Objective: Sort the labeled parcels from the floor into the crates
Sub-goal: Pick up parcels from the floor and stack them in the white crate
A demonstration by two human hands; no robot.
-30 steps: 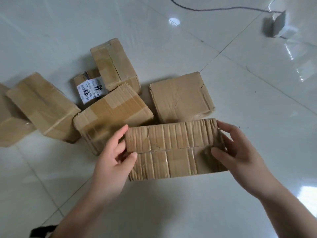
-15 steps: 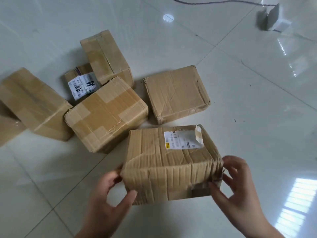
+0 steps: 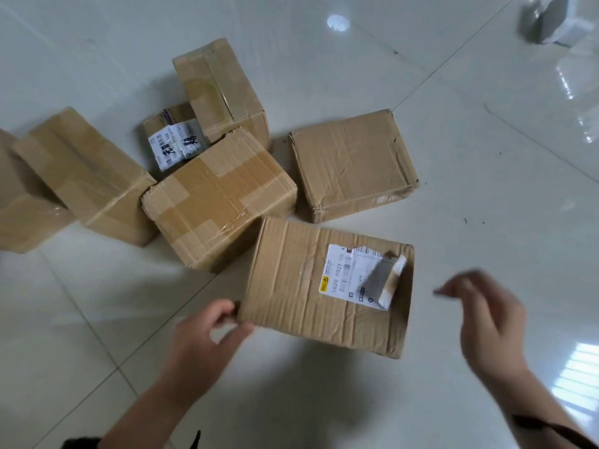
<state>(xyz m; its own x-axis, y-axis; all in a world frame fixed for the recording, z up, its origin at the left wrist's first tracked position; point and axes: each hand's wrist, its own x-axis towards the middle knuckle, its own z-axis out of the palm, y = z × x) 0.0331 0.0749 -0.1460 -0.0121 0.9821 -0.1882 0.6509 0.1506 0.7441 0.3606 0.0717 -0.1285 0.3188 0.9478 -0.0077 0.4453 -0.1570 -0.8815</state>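
Observation:
A creased cardboard parcel [image 3: 291, 283] lies in front of me with its white shipping label [image 3: 353, 277] facing up, one label corner peeled. My left hand [image 3: 207, 338] pinches the parcel's near left corner between thumb and fingers. My right hand [image 3: 486, 315], blurred by motion, hovers to the right of the parcel with fingers loosely bent and nothing in them. Several more taped parcels [image 3: 220, 196] lie in a cluster behind it; a small one [image 3: 175, 140] among them shows a white label.
A flat square parcel [image 3: 353, 163] lies at the back right of the cluster. A grey block [image 3: 554, 19] with a cable sits at the far right corner of the glossy white tile floor [image 3: 486, 189]. No crates are in view.
The parcel was turned over from its taped side until the label faces up. My right hand has let go of it and moved away to the right.

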